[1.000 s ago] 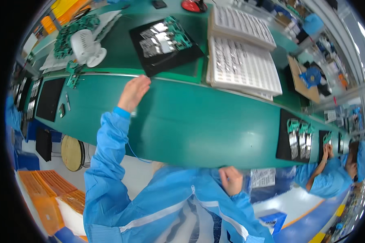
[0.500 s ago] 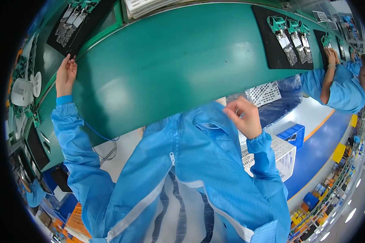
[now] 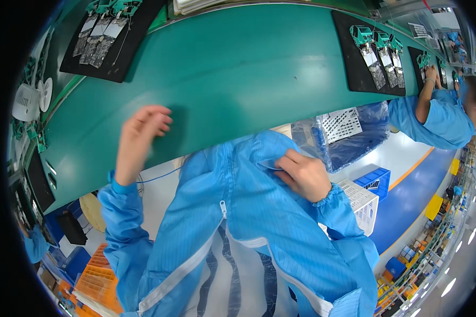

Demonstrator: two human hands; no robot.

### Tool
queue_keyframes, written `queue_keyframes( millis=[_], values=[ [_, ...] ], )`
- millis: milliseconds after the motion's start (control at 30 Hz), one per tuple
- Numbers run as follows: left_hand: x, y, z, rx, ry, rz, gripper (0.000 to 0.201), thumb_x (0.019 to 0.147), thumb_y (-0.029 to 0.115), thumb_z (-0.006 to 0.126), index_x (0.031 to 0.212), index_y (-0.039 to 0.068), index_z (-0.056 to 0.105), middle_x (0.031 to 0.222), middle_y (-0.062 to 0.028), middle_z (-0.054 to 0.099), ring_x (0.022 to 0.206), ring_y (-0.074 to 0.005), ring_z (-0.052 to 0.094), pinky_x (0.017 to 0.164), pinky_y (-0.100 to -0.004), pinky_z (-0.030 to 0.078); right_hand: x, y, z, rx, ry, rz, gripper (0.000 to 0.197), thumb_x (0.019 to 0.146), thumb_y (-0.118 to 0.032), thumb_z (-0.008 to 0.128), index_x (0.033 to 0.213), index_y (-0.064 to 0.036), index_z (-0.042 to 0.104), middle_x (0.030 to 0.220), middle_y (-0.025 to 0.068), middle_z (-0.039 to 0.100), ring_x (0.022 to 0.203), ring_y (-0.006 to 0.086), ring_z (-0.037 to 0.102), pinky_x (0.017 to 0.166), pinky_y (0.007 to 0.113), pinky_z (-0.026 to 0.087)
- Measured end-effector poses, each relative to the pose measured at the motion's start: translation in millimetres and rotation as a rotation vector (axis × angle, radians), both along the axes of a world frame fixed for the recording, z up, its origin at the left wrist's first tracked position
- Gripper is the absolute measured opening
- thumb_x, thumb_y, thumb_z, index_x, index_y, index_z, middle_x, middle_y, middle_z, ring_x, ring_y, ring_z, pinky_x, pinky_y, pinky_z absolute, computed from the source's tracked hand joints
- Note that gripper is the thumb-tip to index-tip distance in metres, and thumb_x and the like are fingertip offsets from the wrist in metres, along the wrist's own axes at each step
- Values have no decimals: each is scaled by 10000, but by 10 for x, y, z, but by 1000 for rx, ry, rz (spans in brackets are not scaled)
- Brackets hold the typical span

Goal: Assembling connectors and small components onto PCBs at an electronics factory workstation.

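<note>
My left hand (image 3: pixel 144 138) hovers over the near left part of the green bench top (image 3: pixel 232 68), slightly blurred. Its fingers are bent and spaced, with nothing visible in them. My right hand (image 3: pixel 307 177) is at the front of my blue smock (image 3: pixel 269 216); its fingertips are closed at the edge of the chest pocket (image 3: pixel 269 165). Whatever lies inside the pocket is hidden. At the far left, a black mat (image 3: pixel 119 71) bears several green-headed assemblies (image 3: pixel 98 39) with clear, silvery strips. Neither hand touches it.
A second black mat (image 3: pixel 359 74) with similar assemblies lies at the bench's right. Beyond it a co-worker in blue (image 3: pixel 433 119) handles parts. Below the right edge stand a plastic-lined bin (image 3: pixel 354 150), a white crate (image 3: pixel 362 203) and a blue crate (image 3: pixel 375 182). A white fan (image 3: pixel 29 100) is far left.
My left hand has left the left mat's edge and come right and nearer to me. That mat sits farther right over the bench. My right hand has moved left onto the smock's pocket.
</note>
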State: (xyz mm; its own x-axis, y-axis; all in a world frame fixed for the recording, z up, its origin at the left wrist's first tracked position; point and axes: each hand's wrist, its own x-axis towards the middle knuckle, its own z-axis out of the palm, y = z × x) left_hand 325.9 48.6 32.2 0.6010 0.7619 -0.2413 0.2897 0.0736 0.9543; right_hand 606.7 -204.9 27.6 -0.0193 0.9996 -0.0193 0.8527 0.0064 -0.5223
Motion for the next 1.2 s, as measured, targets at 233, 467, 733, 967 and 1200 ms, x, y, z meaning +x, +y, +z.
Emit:
queue_keyframes(
  millis=[233, 467, 733, 967, 1200],
  values=[
    [429, -684, -99, 136, -170, -478, 181, 962, 94, 599, 1104, 12, 674, 984, -105, 691, 885, -195, 672, 766, -296, 517, 23, 67, 550, -142, 523, 40, 166, 811, -118, 768, 763, -48, 626, 699, 40, 499, 564, 173, 487, 506, 325, 361],
    [532, -834, -59, 126, -300, -465, 184, 975, 98, 579, 1101, 4, 673, 974, -97, 677, 861, -184, 647, 751, -299, 513, 560, -66, 861, 585, 1183, -517, 332, 920, -342, 668, 843, -83, 474, 795, 22, 490, 637, 116, 507, 556, 259, 447],
    [384, -830, 271, 398, -396, 30, 214, 897, 33, 647, 1106, 0, 676, 1068, -118, 632, 953, -205, 641, 820, -300, 521, 265, 330, 1044, 434, 1228, -410, 282, 945, -258, 617, 796, -45, 508, 736, -1, 495, 542, 22, 368, 550, 169, 322],
    [447, -678, 383, 340, -401, -435, 444, 827, 90, 728, 1241, -8, 603, 1219, -170, 618, 1109, -329, 608, 943, -376, 486, 26, 633, 913, 252, 1148, -157, 247, 872, -236, 674, 778, -42, 555, 770, -4, 460, 636, 51, 363, 559, 221, 243],
    [105, -496, 136, -679, -770, -223, 434, 977, 158, 586, 1374, -5, 524, 1229, -108, 650, 1069, -180, 634, 929, -318, 507, 43, 766, 713, 92, 1229, -187, 250, 901, -254, 691, 842, -37, 580, 801, -25, 476, 630, 32, 368, 550, 211, 238]
  ],
)
